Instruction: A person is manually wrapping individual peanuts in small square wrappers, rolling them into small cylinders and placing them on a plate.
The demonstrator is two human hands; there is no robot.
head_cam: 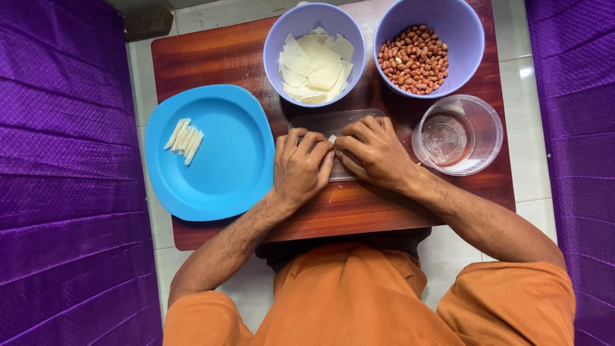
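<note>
Fingers of both hands curl down together at the middle of the frame, pinching a small white wrapper (332, 138) between their tips. That wrapper lies on a clear plastic sheet (333, 122) on the wooden board (211, 57), almost hidden under the left hand (300, 168) and right hand (375, 152). Left of the hands, a blue plate (224, 160) carries a row of rolled pieces (184, 139). Above sit a bowl of wrappers (314, 54) and a bowl of peanuts (428, 45), with a clear cup (458, 134) at right.
</note>
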